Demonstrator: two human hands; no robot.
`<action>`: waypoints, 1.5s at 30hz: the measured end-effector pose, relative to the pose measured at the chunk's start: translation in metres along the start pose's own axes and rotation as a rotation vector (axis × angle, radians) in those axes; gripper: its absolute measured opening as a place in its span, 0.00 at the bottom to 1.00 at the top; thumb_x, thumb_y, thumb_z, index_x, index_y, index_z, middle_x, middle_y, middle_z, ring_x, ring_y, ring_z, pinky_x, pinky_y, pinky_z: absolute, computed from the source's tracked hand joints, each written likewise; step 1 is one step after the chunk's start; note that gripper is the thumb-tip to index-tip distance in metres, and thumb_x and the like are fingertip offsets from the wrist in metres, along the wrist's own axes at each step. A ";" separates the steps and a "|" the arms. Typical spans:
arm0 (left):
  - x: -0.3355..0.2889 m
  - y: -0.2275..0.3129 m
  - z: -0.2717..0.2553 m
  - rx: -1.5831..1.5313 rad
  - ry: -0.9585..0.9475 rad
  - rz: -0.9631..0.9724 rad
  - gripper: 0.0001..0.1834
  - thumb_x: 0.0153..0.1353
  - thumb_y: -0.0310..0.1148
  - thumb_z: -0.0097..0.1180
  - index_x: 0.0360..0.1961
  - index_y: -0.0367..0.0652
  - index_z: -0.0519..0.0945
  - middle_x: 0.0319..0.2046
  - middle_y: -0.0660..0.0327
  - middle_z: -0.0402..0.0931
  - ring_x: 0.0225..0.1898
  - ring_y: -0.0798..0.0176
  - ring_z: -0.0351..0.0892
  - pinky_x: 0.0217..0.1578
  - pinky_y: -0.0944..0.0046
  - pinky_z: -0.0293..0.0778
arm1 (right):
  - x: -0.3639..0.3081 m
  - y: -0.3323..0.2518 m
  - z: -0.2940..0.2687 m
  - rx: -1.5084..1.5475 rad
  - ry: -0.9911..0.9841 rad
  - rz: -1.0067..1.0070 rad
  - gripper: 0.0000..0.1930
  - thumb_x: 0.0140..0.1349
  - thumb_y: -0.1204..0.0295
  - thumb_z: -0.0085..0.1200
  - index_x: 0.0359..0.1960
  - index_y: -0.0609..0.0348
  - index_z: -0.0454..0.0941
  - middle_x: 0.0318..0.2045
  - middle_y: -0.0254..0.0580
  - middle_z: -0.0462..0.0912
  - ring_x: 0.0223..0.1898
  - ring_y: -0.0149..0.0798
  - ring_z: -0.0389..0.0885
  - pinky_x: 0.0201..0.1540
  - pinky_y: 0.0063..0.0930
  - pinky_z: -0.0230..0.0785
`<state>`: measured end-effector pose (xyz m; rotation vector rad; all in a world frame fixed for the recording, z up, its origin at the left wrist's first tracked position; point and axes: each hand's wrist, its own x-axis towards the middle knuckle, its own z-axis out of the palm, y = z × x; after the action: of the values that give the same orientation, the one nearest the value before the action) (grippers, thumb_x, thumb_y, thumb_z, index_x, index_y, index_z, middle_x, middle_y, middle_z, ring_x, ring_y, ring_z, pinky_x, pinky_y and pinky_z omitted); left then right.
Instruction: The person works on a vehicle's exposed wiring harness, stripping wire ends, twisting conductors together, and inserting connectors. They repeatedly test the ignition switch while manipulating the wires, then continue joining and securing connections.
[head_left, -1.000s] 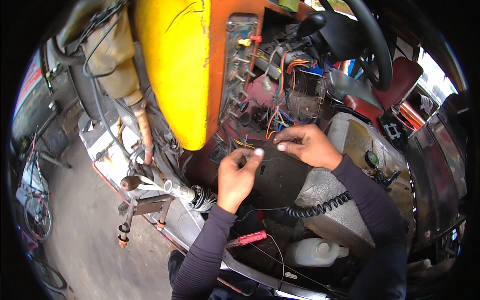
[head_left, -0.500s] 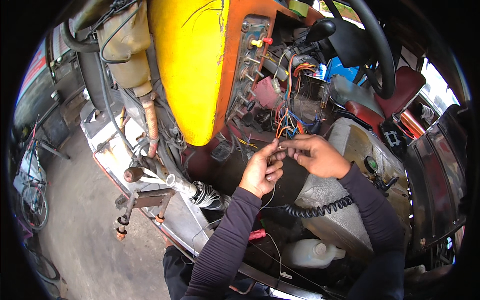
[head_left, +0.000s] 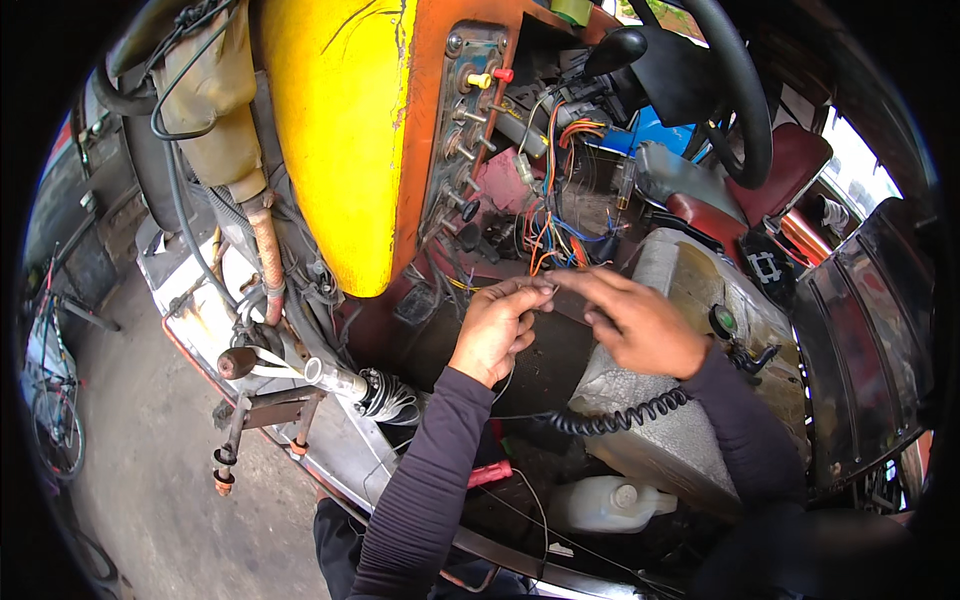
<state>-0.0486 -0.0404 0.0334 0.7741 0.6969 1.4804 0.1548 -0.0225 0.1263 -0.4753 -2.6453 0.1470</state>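
My left hand (head_left: 497, 328) is closed in a pinch over the dark floor of a vehicle cab. A thin wire (head_left: 509, 384) hangs below it, and its end seems to lie between the thumb and forefinger. My right hand (head_left: 645, 325) comes from the right with its fingers stretched out and the thumb apart. Its forefinger reaches the left fingertips; what lies between them is too small to make out. Just beyond both hands hangs a bundle of loose coloured wires (head_left: 546, 235), orange, blue and white among them.
A yellow and orange panel (head_left: 350, 130) with a switch plate (head_left: 467, 130) stands ahead. At upper right is a black steering wheel (head_left: 748, 100). Nearer are a coiled black cable (head_left: 625, 415), a white jug (head_left: 612, 503), a red-handled tool (head_left: 490, 474) and a silvery cover (head_left: 640, 375).
The whole view has shifted, so the cab appears farther left. My right hand has drawn back a little, its thumb and fingers wider apart. My left hand keeps its pinch.
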 end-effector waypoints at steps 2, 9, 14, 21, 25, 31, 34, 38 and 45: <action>-0.003 -0.002 -0.008 0.032 0.047 0.009 0.09 0.66 0.27 0.58 0.46 0.37 0.85 0.32 0.64 0.80 0.17 0.82 0.57 0.15 0.77 0.51 | 0.001 -0.001 -0.020 -0.078 0.075 -0.048 0.29 0.58 0.86 0.51 0.63 0.53 0.75 0.57 0.46 0.78 0.53 0.50 0.83 0.53 0.40 0.76; -0.011 -0.011 -0.018 0.157 0.127 0.014 0.11 0.66 0.27 0.58 0.46 0.35 0.86 0.34 0.61 0.83 0.20 0.79 0.65 0.18 0.75 0.58 | -0.011 0.053 -0.038 0.346 0.067 0.637 0.15 0.65 0.82 0.57 0.53 0.65 0.82 0.33 0.34 0.85 0.27 0.22 0.78 0.31 0.20 0.73; -0.012 -0.013 -0.012 0.299 0.132 0.058 0.11 0.68 0.28 0.61 0.46 0.31 0.85 0.35 0.60 0.84 0.26 0.75 0.72 0.27 0.73 0.66 | -0.002 0.060 0.001 0.640 0.125 0.618 0.18 0.68 0.77 0.61 0.59 0.61 0.81 0.34 0.32 0.85 0.28 0.20 0.78 0.30 0.19 0.73; -0.014 -0.021 -0.017 0.300 0.122 0.039 0.12 0.68 0.33 0.64 0.47 0.35 0.85 0.32 0.64 0.83 0.16 0.81 0.60 0.14 0.74 0.52 | 0.004 0.051 0.013 0.290 0.117 0.054 0.11 0.62 0.78 0.65 0.45 0.59 0.89 0.46 0.37 0.87 0.44 0.34 0.85 0.49 0.29 0.78; -0.013 -0.027 -0.014 0.231 0.148 0.028 0.11 0.68 0.33 0.65 0.45 0.36 0.85 0.32 0.64 0.83 0.16 0.81 0.60 0.14 0.74 0.52 | 0.005 0.041 0.015 0.228 0.036 0.094 0.13 0.56 0.77 0.68 0.43 0.56 0.89 0.52 0.43 0.86 0.54 0.43 0.85 0.55 0.34 0.76; -0.012 -0.030 -0.012 0.129 0.130 -0.018 0.10 0.69 0.33 0.64 0.44 0.37 0.85 0.32 0.64 0.83 0.16 0.81 0.59 0.14 0.74 0.51 | 0.009 0.039 0.020 -0.006 0.025 -0.103 0.14 0.54 0.76 0.67 0.45 0.56 0.88 0.51 0.42 0.86 0.51 0.48 0.85 0.53 0.38 0.78; -0.015 -0.030 -0.008 0.060 0.098 -0.065 0.10 0.70 0.33 0.63 0.44 0.37 0.86 0.29 0.67 0.80 0.15 0.81 0.55 0.15 0.74 0.50 | 0.015 0.036 0.022 -0.097 0.005 -0.134 0.14 0.56 0.75 0.65 0.45 0.56 0.87 0.50 0.42 0.85 0.50 0.49 0.85 0.52 0.39 0.78; -0.015 -0.026 -0.013 -0.009 0.054 -0.102 0.11 0.71 0.35 0.62 0.42 0.37 0.86 0.20 0.74 0.70 0.15 0.81 0.51 0.15 0.73 0.48 | 0.020 0.039 0.026 -0.058 -0.018 -0.097 0.14 0.57 0.74 0.65 0.46 0.55 0.87 0.48 0.42 0.85 0.50 0.49 0.85 0.51 0.39 0.78; -0.019 -0.018 -0.006 0.095 0.065 -0.041 0.11 0.72 0.34 0.60 0.40 0.37 0.86 0.23 0.72 0.74 0.16 0.80 0.54 0.17 0.73 0.51 | 0.024 0.039 0.028 0.068 -0.027 -0.032 0.11 0.57 0.75 0.66 0.43 0.59 0.86 0.42 0.45 0.85 0.46 0.50 0.85 0.48 0.39 0.78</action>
<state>-0.0423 -0.0579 0.0142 0.7824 0.8328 1.4491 0.1344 0.0214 0.1040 -0.4117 -2.6628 0.2344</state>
